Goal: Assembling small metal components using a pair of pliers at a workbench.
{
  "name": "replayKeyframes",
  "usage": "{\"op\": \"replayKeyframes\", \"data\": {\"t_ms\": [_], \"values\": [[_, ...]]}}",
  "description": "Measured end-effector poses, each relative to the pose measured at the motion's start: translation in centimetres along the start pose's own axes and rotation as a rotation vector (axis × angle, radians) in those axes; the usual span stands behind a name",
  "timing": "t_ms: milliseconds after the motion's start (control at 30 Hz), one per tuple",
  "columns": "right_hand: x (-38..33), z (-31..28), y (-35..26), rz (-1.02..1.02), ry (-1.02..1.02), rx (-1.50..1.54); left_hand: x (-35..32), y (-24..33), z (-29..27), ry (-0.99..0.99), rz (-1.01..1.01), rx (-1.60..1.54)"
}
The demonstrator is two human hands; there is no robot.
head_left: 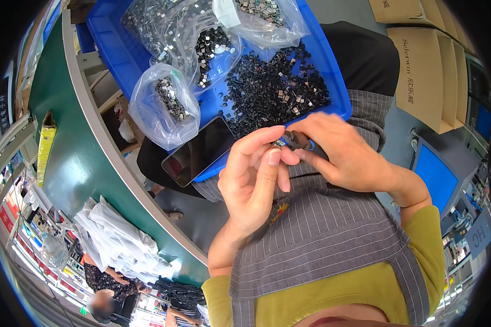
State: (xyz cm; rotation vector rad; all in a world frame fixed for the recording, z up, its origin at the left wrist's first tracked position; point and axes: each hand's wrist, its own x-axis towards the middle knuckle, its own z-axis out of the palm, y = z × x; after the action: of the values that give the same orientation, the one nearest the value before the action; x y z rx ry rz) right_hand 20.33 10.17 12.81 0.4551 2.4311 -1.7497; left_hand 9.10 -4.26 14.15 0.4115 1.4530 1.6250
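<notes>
In front of my body, my left hand (250, 182) pinches a small shiny piece (278, 144) between thumb and fingers. My right hand (338, 152) closes round a dark object (295, 140) that meets this piece. Its kind is mostly hidden by my fingers. Both hands are over the near edge of a blue plastic tray (339, 90) that rests on my lap. Inside the tray lies a heap of small black parts (273, 87), with shiny metal squares among them. Clear plastic bags (188, 128) of similar small parts lie at its left and far side.
A dark-screened phone (199, 150) rests on the tray's near left corner. To the left stands a green table (76, 147) with white bags (117, 237) and a yellow strip-shaped object (47, 147). Cardboard boxes (420, 76) and a blue-screened monitor (435, 173) are at the right. Another person (106, 278) is lower left.
</notes>
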Motion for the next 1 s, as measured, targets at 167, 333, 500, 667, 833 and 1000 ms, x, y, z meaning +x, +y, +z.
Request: {"op": "replayKeyframes", "data": {"t_ms": [167, 333, 500, 667, 833, 1000], "values": [[0.0, 0.1, 0.1, -0.164, 0.305, -0.480, 0.0, 0.4, 0.0, 0.048, -0.063, -0.164], [0.4, 0.6, 0.4, -0.205, 0.379, -0.537, -0.1, 0.7, 0.2, 0.068, -0.142, -0.256], [0.4, 0.8, 0.4, -0.206, 0.388, -0.554, -0.2, 0.6, 0.0, 0.050, -0.169, -0.318], [0.4, 0.9, 0.3, -0.203, 0.403, -0.541, -0.2, 0.5, 0.0, 0.033, -0.179, -0.328], [0.3, 1.0, 0.3, -0.205, 0.411, -0.556, -0.2, 0.6, 0.1, 0.029, -0.224, -0.382], [0.4, 1.0, 0.4, -0.212, 0.424, -0.554, -0.2, 0.3, 0.0, 0.012, -0.234, -0.449]]}}
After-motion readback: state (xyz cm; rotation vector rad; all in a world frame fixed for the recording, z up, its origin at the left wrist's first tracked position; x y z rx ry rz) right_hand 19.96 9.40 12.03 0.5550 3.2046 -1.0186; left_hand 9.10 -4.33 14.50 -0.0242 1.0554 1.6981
